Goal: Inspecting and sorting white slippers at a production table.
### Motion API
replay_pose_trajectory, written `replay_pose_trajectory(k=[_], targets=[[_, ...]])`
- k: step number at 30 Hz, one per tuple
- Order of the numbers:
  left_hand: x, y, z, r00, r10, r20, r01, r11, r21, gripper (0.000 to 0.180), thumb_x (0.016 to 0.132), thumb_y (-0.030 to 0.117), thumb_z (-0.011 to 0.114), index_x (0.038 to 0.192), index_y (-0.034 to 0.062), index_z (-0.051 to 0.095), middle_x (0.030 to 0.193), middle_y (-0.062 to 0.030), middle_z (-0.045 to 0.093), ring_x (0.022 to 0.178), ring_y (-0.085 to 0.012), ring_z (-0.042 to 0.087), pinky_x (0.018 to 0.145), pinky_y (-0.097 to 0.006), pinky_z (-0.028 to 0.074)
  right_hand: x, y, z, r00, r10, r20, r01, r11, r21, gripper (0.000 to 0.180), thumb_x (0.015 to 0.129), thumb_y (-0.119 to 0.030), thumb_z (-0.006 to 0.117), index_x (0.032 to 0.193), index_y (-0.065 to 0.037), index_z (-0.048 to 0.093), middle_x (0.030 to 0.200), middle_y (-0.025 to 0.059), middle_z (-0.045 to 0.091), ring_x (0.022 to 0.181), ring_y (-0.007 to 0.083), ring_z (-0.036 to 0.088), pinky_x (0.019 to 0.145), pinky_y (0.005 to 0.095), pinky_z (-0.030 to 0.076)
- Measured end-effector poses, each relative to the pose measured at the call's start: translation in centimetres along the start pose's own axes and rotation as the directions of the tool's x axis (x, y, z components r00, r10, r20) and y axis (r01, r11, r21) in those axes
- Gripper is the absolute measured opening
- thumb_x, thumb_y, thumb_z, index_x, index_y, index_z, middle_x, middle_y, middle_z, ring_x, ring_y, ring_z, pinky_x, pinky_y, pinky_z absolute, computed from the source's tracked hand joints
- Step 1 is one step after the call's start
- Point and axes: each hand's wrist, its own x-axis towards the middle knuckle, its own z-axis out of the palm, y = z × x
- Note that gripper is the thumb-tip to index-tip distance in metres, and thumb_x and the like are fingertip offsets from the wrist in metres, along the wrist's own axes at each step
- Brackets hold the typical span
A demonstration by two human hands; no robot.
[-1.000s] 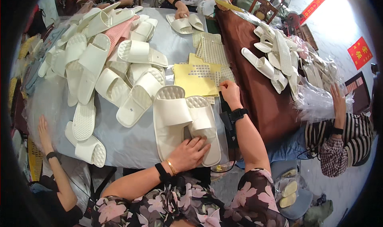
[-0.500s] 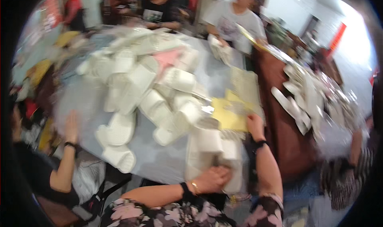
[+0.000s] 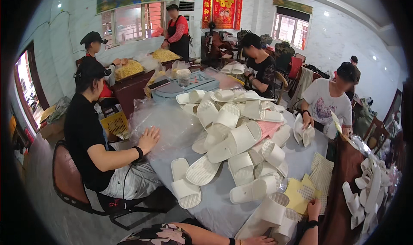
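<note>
A pair of white slippers (image 3: 275, 212) lies at the near edge of the table. My left hand (image 3: 259, 240) rests against the pair, its fingers stretched out over the near part; the picture's lower rim cuts off some of the hand. My right hand (image 3: 314, 207) is at the near right corner of a yellow sheet (image 3: 299, 194) dotted with small pale stickers, fingers closed on its edge. This sheet lies on the table just beyond the slippers. Past it is a paler sheet (image 3: 321, 169) with rows of dots.
White slippers (image 3: 232, 137) are heaped across the table (image 3: 172, 157), with a pink piece (image 3: 269, 128) among them. At left a seated co-worker's hand (image 3: 149, 138) lies on clear plastic bags (image 3: 161, 118). Another person at right holds slippers (image 3: 303, 131). More slippers (image 3: 365, 189) lie on a brown surface at right.
The view has swung up and left, so the table and my hands sit lower and further right. The blur is gone. My hands stay by the slippers and the yellow sheet.
</note>
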Motion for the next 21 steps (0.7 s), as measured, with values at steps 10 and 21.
replay_pose_trajectory(k=[10,21], targets=[[-0.5,0.0,0.4,0.999,-0.009,-0.048,0.007,1.000,-0.030,0.036,0.084,0.028,0.060,0.112,0.0059,0.063,0.108,-0.0068,0.059,0.094,-0.0246,0.053,0.073,-0.038,0.044,0.4,-0.7,-0.4,0.994,0.078,0.076,-0.068,0.989,-0.132,0.010,0.080,-0.001,0.065,0.087,0.003,0.059,0.084,0.0202,0.063,0.081,0.0381,0.062,0.073,0.0454,0.050],[0.3,0.7,-0.2,0.999,-0.016,-0.032,0.016,1.000,-0.009,0.040,0.082,0.029,0.061,0.114,0.0059,0.063,0.110,-0.0075,0.059,0.096,-0.0247,0.053,0.074,-0.038,0.043,0.5,-0.1,0.0,0.994,0.077,0.072,-0.068,0.990,-0.123,0.012,0.080,0.000,0.064,0.090,0.003,0.058,0.090,0.0230,0.063,0.087,0.0410,0.061,0.078,0.0456,0.049]])
